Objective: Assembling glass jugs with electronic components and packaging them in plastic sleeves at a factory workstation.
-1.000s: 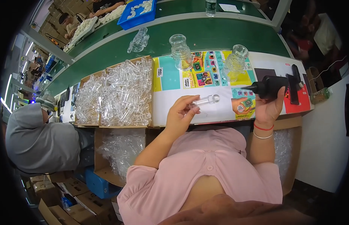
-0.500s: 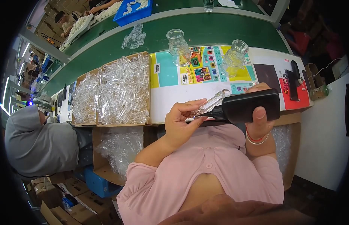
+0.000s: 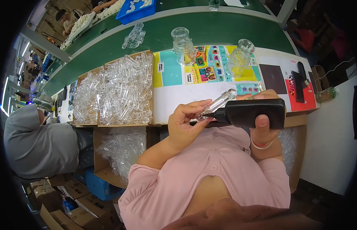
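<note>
Between the thumb and fingers of my left hand point(image 3: 187, 124) is a clear tube-shaped piece point(image 3: 220, 101), its rounded end pointing up and to the right. My right hand point(image 3: 264, 124) grips a black squeeze bottle point(image 3: 257, 112) laid on its side, thumb across the near face. The bottle's tapered nozzle points left and meets or nearly meets the end of the clear piece at my left fingertips; exact contact is too small to tell. Left of my hands, a cardboard box point(image 3: 152, 90) holds many similar clear pieces point(image 3: 126, 90).
Two clear vessels point(image 3: 182, 46) point(image 3: 239, 57) stand on the printed board point(image 3: 169, 103); another clear assembly point(image 3: 134, 36) lies on the green bench point(image 3: 159, 36). A blue tray point(image 3: 135, 10) sits at the back. At right lie black tools point(image 3: 298, 86). A person in grey point(image 3: 44, 142) sits at left.
The bottle has tilted slightly, its nozzle now showing more plainly against the clear piece. Both hands keep their grips, with only small shifts.
</note>
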The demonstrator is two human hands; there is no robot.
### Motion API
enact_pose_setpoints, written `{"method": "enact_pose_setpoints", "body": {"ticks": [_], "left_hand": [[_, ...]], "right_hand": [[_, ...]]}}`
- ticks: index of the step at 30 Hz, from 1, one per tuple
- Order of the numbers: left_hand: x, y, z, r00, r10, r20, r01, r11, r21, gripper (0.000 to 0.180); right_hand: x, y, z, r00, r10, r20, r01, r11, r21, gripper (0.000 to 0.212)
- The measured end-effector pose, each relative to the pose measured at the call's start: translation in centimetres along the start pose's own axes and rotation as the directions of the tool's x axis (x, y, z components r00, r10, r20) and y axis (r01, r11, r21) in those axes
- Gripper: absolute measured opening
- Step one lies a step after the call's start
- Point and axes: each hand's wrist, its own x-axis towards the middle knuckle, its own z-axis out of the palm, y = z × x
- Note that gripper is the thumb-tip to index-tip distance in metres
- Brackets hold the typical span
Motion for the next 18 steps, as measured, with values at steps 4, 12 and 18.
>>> {"method": "enact_pose_setpoints", "body": {"ticks": [4,12,18], "left_hand": [[0.04,0.06,0.05,1.000,0.015,0.010,-0.015,1.000,0.011,0.036],[-0.16,0.18,-0.05,0.999,0.025,0.021,-0.027,0.998,0.065,0.037],[-0.34,0.12,-0.24,0.999,0.049,-0.002,-0.048,0.986,0.157,0.038]], "right_hand": [[-0.12,-0.17,0.01,1.000,0.006,0.002,-0.006,1.000,0.002,0.048],[-0.16,-0.05,-0.20,0.996,0.087,-0.004,-0.087,0.993,0.079,0.047],[0.27,-1.02,0.19,0.989,0.118,-0.088,-0.104,0.983,0.152,0.034]]}}
